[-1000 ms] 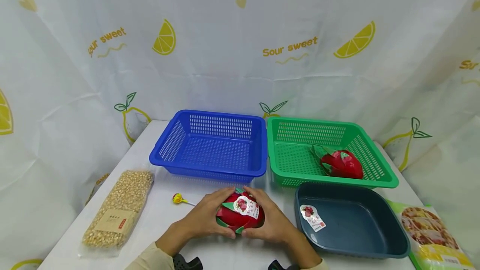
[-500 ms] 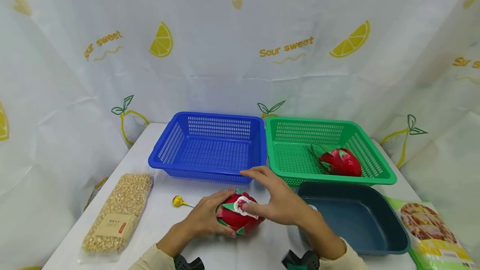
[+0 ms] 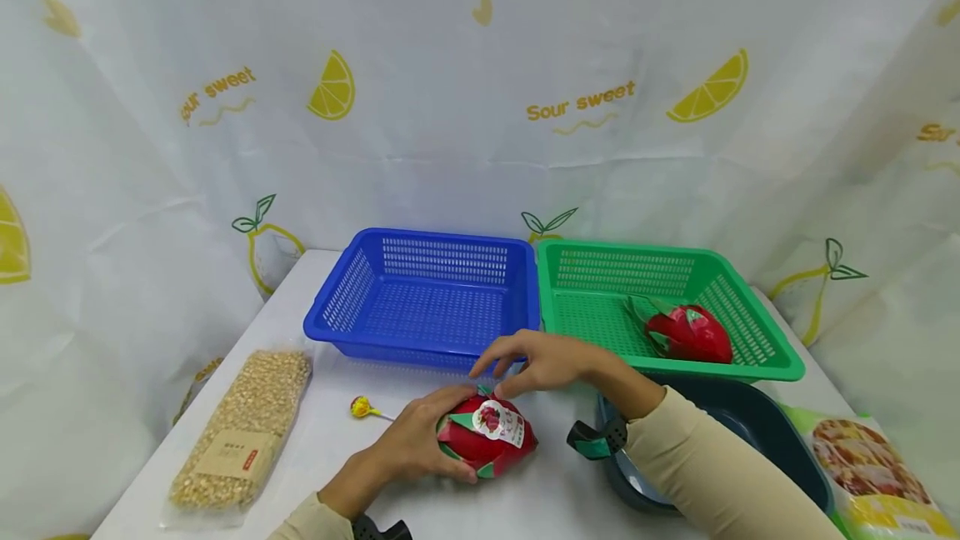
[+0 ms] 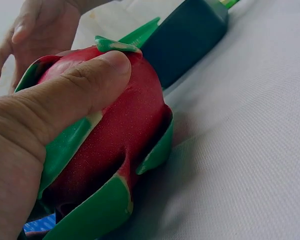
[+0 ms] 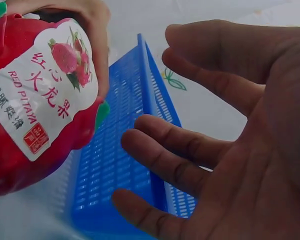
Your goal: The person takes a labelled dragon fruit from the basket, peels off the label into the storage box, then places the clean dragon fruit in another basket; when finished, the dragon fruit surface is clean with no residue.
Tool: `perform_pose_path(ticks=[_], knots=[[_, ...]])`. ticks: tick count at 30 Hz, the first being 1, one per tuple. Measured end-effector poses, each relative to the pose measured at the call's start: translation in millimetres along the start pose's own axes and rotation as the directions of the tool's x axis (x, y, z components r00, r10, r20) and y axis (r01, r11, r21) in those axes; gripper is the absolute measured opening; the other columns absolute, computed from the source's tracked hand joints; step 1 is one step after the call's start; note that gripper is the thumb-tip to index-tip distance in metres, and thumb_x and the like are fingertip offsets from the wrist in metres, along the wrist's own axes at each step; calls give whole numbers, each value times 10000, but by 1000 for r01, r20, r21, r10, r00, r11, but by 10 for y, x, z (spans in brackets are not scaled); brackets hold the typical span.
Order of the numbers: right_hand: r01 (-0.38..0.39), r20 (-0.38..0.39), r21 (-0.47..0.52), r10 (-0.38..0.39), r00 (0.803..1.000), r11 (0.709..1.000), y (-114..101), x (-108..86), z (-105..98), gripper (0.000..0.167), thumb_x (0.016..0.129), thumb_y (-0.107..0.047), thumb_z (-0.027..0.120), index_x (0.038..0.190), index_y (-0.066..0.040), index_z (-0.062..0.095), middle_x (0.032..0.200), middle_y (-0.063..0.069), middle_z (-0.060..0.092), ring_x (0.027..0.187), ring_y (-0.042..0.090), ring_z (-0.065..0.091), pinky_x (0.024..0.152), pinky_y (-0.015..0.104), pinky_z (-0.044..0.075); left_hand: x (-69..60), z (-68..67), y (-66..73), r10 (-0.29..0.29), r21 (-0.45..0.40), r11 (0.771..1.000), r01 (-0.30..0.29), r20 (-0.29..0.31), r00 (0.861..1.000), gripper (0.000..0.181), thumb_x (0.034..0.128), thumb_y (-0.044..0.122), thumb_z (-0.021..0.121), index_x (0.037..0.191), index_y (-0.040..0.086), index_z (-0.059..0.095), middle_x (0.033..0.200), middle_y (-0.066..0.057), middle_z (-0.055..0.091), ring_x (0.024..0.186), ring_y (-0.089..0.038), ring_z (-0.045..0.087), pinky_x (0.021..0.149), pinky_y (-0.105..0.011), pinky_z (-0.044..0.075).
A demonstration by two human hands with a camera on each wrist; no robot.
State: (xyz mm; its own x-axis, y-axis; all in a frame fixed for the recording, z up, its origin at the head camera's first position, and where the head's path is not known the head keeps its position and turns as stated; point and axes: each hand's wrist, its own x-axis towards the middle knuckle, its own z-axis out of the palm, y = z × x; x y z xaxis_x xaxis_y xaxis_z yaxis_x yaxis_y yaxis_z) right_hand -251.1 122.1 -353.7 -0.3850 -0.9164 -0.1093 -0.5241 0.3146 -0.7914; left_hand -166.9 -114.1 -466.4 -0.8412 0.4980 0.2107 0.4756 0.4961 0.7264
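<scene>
A red dragon fruit (image 3: 483,442) with green scales rests on the white table before me. Its white oval label (image 5: 45,90), printed "RED PITAYA", shows clearly in the right wrist view. My left hand (image 3: 420,440) grips the fruit from its left side, and the thumb (image 4: 85,82) lies across the red skin in the left wrist view. Just behind the fruit, near the front of the blue basket (image 3: 420,350), my right hand (image 3: 543,362) hovers with fingers spread and slightly bent, holding nothing. Whether its thumb touches the fruit's top I cannot tell.
A second dragon fruit (image 3: 688,333) lies in the green basket (image 3: 780,369). My right forearm crosses the dark tub (image 3: 813,473). A bag of yellow kernels (image 3: 240,432) and a lollipop (image 3: 362,407) lie left; a printed food packet (image 3: 873,473) lies right.
My right hand has let go of the dragon fruit and moved up and behind it, bringing the forearm over the dark tub. The left hand keeps its hold.
</scene>
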Motion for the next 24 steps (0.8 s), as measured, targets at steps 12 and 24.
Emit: perform_pose_path(ticks=[12, 24], knots=[[-23, 132, -96, 36, 991, 995, 97, 128, 149, 363, 926, -214, 630, 1281, -140, 625, 1217, -79, 597, 1094, 107, 537, 904, 355, 476, -14, 15, -19, 17, -13, 1000, -17, -22, 1000, 1023, 602, 523, 880, 1454, 177, 434, 1339, 65, 508, 1155, -138, 517, 944, -349, 463], [-4, 51, -78, 7, 999, 997, 186, 168, 204, 250, 894, -131, 693, 1139, -86, 717, 1208, -39, 634, 1191, 174, 534, 916, 366, 485, -4, 23, -23, 9, -11, 1000, -8, 9, 1000, 1016, 629, 515, 870, 1466, 166, 410, 1387, 42, 475, 1207, -162, 490, 955, -353, 457]])
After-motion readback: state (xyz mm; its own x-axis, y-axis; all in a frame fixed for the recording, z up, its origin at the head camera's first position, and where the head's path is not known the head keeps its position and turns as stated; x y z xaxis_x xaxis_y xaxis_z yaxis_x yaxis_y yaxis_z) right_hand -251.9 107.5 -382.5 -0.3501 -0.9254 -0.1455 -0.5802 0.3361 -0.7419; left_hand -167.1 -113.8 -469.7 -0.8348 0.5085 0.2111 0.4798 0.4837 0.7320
